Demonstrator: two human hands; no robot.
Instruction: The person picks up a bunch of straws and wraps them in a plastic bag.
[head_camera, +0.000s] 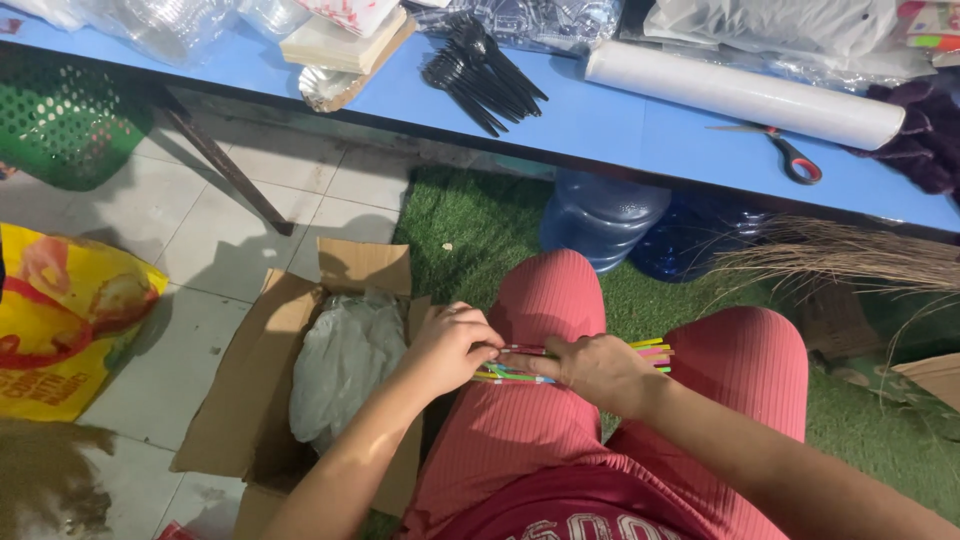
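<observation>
Both your hands, left hand (450, 345) and right hand (598, 368), grip closed on the coloured straws (520, 376) (over your lap), beside the cardboard box (255, 400).

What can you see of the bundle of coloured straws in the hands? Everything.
The bundle of straws is a handful of thin sticks, plastic by the look, in yellow, green, pink, red and blue. It lies roughly level across the person's lap, above the pink ribbed trousers. The left hand pinches one end; the right hand covers the middle, so tips stick out past it to the right.
</observation>
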